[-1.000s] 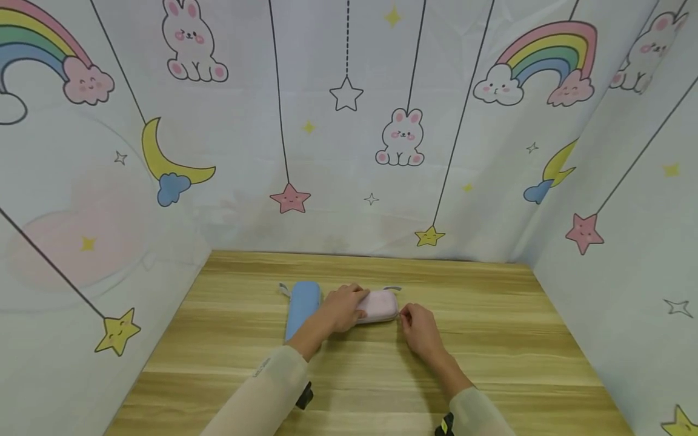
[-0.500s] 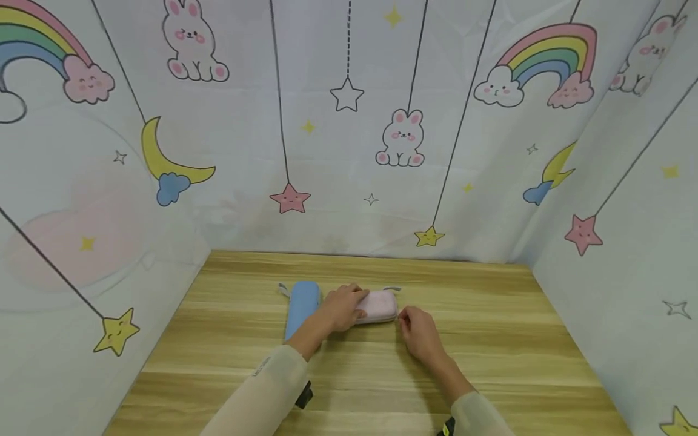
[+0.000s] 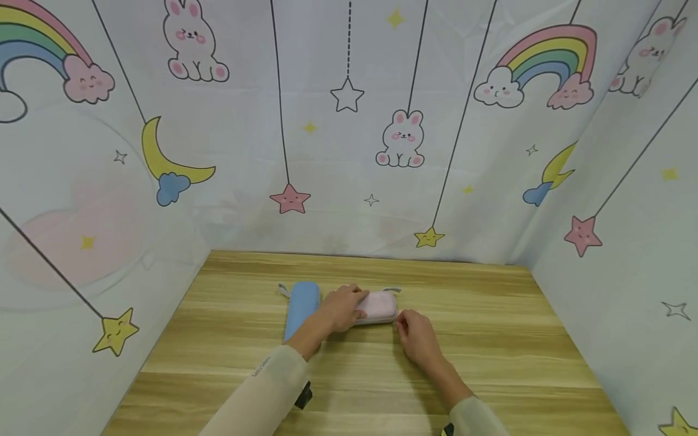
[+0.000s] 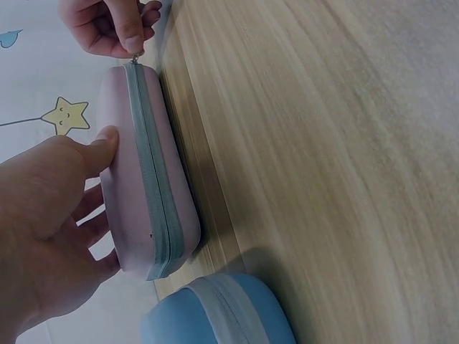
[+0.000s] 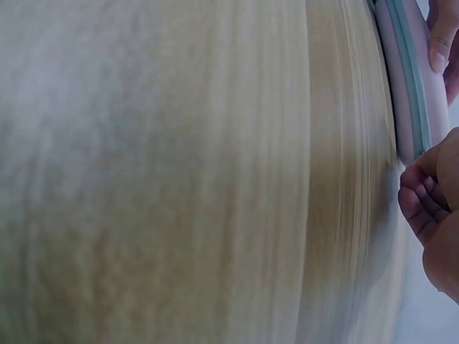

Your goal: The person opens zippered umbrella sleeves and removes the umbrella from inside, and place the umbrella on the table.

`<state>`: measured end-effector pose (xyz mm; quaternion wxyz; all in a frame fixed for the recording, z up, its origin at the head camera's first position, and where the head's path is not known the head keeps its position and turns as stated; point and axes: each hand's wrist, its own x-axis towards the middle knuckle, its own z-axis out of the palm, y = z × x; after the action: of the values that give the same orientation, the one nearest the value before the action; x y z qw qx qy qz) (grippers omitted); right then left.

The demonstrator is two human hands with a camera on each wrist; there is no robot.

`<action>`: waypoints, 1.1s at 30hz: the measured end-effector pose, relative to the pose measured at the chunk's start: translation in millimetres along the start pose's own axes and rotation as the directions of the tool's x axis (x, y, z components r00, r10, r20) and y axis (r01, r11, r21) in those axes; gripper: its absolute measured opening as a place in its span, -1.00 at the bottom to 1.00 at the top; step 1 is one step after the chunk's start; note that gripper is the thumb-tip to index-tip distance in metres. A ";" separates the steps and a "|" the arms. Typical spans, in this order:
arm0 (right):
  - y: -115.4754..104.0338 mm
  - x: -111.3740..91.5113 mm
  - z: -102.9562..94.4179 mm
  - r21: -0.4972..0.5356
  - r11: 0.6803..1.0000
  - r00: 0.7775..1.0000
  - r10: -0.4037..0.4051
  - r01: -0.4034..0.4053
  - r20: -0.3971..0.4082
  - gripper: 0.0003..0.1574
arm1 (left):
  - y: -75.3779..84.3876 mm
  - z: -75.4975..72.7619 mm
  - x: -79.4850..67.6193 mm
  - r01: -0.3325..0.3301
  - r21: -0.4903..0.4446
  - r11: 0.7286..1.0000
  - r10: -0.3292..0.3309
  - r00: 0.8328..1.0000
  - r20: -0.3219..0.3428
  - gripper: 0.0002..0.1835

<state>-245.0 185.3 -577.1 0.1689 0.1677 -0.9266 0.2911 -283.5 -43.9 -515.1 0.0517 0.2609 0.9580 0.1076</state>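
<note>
A pink zip-up pencil case (image 3: pixel 380 306) lies crosswise on the table, its grey zipper (image 4: pixel 152 165) running along the near side with the two edges together in the left wrist view. My left hand (image 3: pixel 342 307) grips the case's left part from above, thumb on the near side and fingers over the far side. At the right end, my right hand (image 3: pixel 418 336) pinches the small metal zipper pull (image 4: pixel 134 60) between thumb and curled forefinger. A blue pencil case (image 3: pixel 303 307) lies lengthwise to the left, its near part behind my left forearm.
The wood-grain table (image 3: pixel 491 345) extends around both cases. White printed curtains (image 3: pixel 349 181) enclose it at the back and sides. A grey loop strap (image 3: pixel 391 289) sticks out behind the pink case, and another strap (image 3: pixel 283 290) is at the blue case's far left corner.
My right hand has shifted slightly left and toward me, around the pink pencil case's near right corner with the zipper pull. My left hand and the blue case stay put.
</note>
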 end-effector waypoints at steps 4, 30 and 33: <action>-1.4 -1.3 0.5 0.002 1.000 1.000 -0.002 0.002 0.006 -0.85 | -0.1 -0.4 -0.8 -0.001 0.000 1.000 0.001 1.000 0.000 -0.39; -9.1 -4.6 6.0 0.028 0.999 0.998 -0.019 0.020 -0.055 -0.82 | 1.4 -2.6 -1.2 -0.011 0.010 1.000 0.011 1.000 -0.005 -0.38; -10.4 -5.0 5.6 0.031 0.999 0.999 -0.010 0.011 -0.045 -0.82 | 1.1 -2.4 -0.9 -0.013 0.008 1.000 0.013 1.000 -0.002 -0.38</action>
<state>-237.6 175.0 -578.5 0.1887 0.1684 -0.9170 0.3086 -282.6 -43.8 -512.5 0.0490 0.2672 0.9567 0.1044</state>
